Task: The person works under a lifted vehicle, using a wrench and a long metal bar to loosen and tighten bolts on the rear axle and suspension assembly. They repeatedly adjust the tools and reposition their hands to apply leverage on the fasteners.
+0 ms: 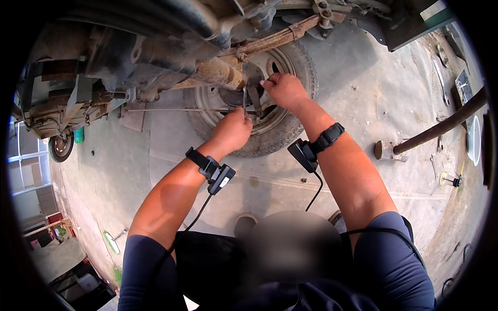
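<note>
My left hand [232, 130] is closed around the lower end of a slim silver wrench [245, 97] that points up toward the hub. The wrench stands beside a flat metal lever [253, 97] at the inner side of the wheel [282, 136]. Just right of the hub, my right hand [286, 92] has its fingers curled in with the thumb against them; what they hold, if anything, is hidden. A rusty axle [220, 73] runs into the hub from the left. One thin rod [176, 109] reaches across to the lever's lower end.
Above the wheel lies a leaf spring [282, 40] under the vehicle frame [150, 54]. On the concrete floor at right are a wooden block [386, 151] with a long pole [441, 128], a wrench [441, 85] and a white basin [474, 141]. Another small wheel [62, 147] stands far left.
</note>
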